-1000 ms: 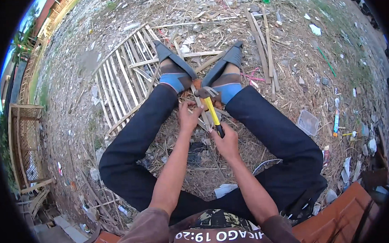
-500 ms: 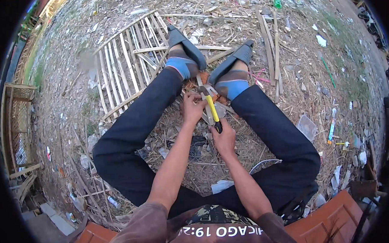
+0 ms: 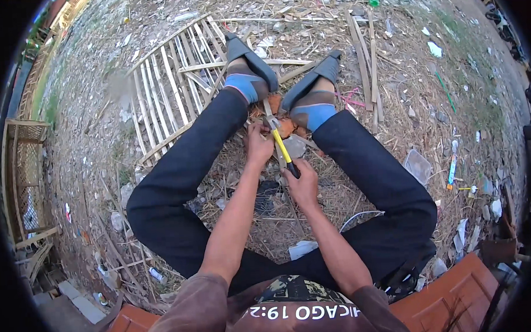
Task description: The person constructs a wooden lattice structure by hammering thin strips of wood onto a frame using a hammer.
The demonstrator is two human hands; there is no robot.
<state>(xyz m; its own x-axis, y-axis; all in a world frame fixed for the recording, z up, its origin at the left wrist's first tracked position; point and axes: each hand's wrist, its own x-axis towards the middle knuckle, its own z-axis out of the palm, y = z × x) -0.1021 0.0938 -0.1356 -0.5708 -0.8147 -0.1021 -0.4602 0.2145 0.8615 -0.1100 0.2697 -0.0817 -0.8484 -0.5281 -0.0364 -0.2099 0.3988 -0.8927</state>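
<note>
My right hand is closed around the black grip of a hammer with a yellow handle. The hammer's head lies over a narrow wooden slat between my feet. Just left of the head, my left hand is closed with its fingertips pinched together at the slat. Whatever sits in that pinch is too small or hidden to tell. Reddish-brown broken pieces and a grey stone lie beside the hammer, under and around the slat.
A slatted wooden frame rests on the ground beyond my left leg, its crosspiece reaching toward my sandals. Several loose wooden strips lie past my right foot. A clear plastic container sits right of my right leg, amid scattered litter.
The hammer's head has shifted slightly left and down, toward the left fingertips. My right hand has moved a little left with it, while the left hand stays nearly in place.
</note>
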